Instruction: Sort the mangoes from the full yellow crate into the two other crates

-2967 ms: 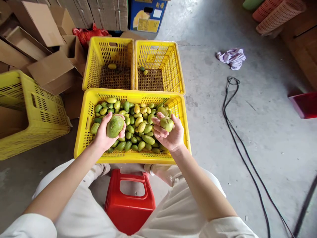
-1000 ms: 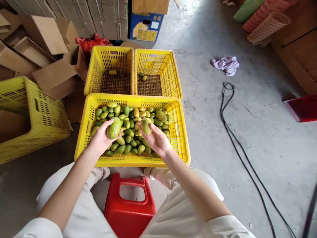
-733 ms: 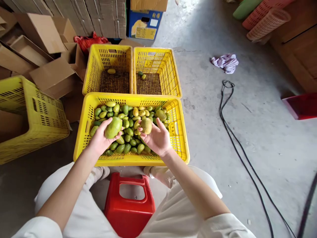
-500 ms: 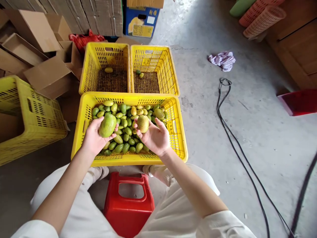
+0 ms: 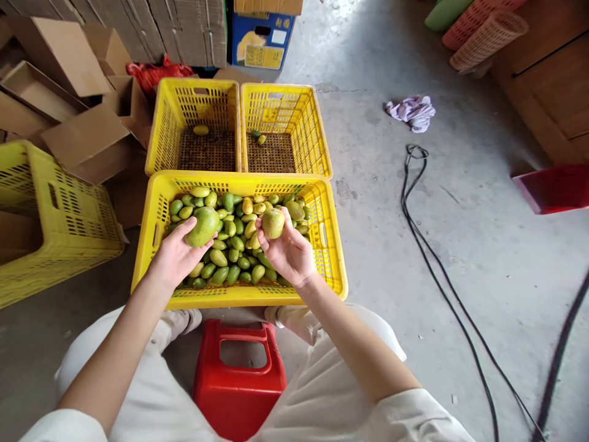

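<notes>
My left hand [image 5: 177,255] is closed around a large green mango [image 5: 201,226] over the left half of a yellow crate [image 5: 332,252] filled with several small green and yellow mangoes [image 5: 232,242]. My right hand [image 5: 286,252] holds a smaller yellow-green mango [image 5: 273,222] in its fingertips above the crate's middle. Behind it stand two more yellow crates: the left one [image 5: 163,123] holds a single yellow mango [image 5: 200,129], the right one [image 5: 317,132] holds two small fruits [image 5: 258,136].
A red plastic stool [image 5: 239,380] sits between my knees. Another yellow crate [image 5: 50,215] and open cardboard boxes [image 5: 87,138] lie to the left. Black cables [image 5: 432,245] run over the concrete floor on the right, beside a crumpled cloth [image 5: 411,112] and a red bin [image 5: 552,187].
My right hand swapped a greenish mango for a yellower one and moved from the crate's right side toward its middle. The left hand kept its large mango and drifted slightly forward.
</notes>
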Tool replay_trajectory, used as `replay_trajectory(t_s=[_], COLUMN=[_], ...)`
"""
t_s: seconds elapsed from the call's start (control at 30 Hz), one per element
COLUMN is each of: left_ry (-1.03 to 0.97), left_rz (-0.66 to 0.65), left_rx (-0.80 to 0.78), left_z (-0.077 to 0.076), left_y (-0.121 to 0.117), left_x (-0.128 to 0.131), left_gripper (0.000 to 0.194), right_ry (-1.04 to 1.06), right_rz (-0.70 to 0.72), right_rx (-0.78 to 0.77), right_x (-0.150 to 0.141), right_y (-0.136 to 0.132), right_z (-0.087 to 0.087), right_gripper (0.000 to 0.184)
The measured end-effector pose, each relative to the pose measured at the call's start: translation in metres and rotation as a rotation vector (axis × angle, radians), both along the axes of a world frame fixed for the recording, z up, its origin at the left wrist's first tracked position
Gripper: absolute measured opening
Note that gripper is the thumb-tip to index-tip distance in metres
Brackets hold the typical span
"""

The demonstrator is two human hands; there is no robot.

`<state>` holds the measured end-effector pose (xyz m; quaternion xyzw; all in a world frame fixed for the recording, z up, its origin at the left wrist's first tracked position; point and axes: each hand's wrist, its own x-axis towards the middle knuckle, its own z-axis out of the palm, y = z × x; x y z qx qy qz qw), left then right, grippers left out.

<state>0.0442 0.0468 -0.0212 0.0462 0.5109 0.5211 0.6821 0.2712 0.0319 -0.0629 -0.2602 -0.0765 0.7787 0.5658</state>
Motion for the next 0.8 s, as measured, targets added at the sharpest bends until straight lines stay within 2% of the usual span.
replay_trajectory(t_s=[0.13,0.3,0.43,0.57,0.7,0.8], left_ry=[-0.055,-0.097,-0.141,-0.194,-0.187,-0.161], left_rz=[-0.021,0.000,0.011,0.028,0.015,-0.014], left_rx=[0.075,0.113,0.063,-0.054,-0.122,-0.092], left_z=[-0.008,-0.009,0.005,0.024,0.032,0.030], left_y=[-0.001,0.000,0.001,0.003,0.003,0.000], left_x=[-0.004,-0.006,-0.001,0.002,0.002,0.002], left_gripper=[0.011,0.029,0.045,0.049,0.054,0.046], right_ry=[-0.041,-0.012,0.068,0.108,0.070,0.051], right_rz=[0.016,-0.035,-0.015,0.027,0.058,0.065], right_rx=[-0.013,-0.086,-0.167,-0.217,-0.168,-0.133], right_x=[0.002,0.001,0.001,0.002,0.005,0.008], right_y=[-0.001,0.001,0.003,0.004,0.005,0.005], right_z=[-0.004,-0.001,0.011,0.017,0.013,0.008], right_gripper=[0.032,0.023,0.032,0.044,0.035,0.022])
